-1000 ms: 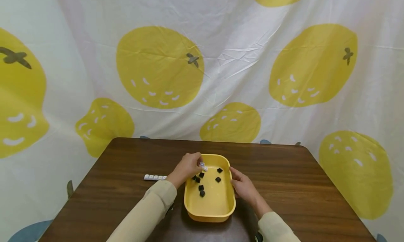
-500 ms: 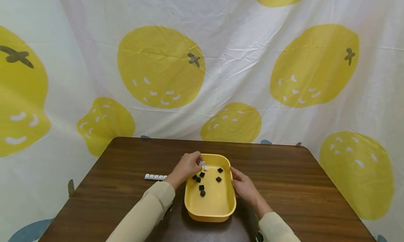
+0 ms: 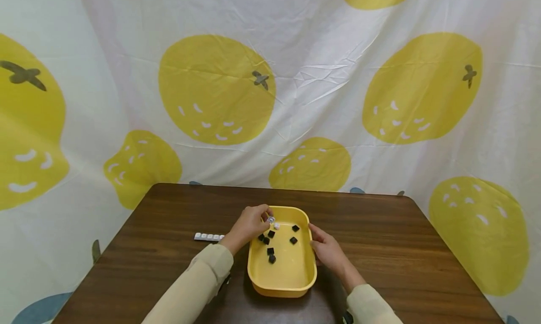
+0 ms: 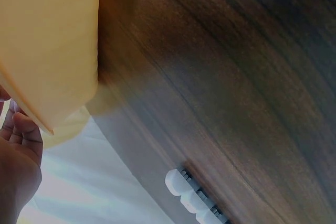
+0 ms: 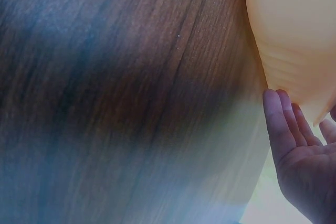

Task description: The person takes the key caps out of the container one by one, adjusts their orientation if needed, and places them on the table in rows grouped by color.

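My left hand (image 3: 252,222) reaches over the far left rim of a yellow plastic tray (image 3: 287,272). Its fingertips pinch a small white keycap (image 3: 271,219), tilted so that its hollow side seems to show. Another white keycap (image 3: 276,226) lies just below it in the tray. Several black keycaps (image 3: 271,234) are scattered across the tray floor. My right hand (image 3: 329,252) holds the tray's right side, its fingers (image 5: 278,119) against the outer wall and the thumb at the rim. The left wrist view hides the pinched keycap behind the tray wall.
A row of white keycaps (image 3: 207,237) stands on the brown wooden table (image 3: 401,249), left of the tray and partly behind my left wrist. A lemon-patterned cloth (image 3: 313,94) hangs behind the table's far edge.
The pinched white keycap has turned and shifted slightly at my left fingertips, and the other white one appears a little apart from it. My right hand and the tray keep their places.
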Demonstrator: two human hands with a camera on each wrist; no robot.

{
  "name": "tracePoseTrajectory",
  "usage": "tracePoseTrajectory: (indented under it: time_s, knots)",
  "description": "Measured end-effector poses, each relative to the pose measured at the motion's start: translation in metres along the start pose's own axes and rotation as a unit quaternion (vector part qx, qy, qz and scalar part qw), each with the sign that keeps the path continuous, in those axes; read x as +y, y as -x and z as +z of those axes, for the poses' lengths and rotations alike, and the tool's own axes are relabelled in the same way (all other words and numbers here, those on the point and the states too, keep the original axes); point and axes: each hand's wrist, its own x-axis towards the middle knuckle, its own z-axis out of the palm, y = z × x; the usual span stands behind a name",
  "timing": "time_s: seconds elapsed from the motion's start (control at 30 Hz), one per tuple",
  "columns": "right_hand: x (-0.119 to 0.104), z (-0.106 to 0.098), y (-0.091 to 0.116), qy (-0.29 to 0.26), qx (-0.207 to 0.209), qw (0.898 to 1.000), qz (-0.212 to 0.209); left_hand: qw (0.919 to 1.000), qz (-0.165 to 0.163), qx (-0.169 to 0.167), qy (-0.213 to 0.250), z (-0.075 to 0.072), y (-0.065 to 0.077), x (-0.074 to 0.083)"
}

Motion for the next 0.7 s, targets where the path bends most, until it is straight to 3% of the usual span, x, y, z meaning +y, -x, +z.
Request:
tracePoseTrajectory:
  time_s: [0.7]
  knots:
    - [0.0018,0.0005,-0.0022,-0.001,0.001,1.000,0.001,0.9996,0.014,0.003,0.022,-0.0063,0.0061,-0.0007]
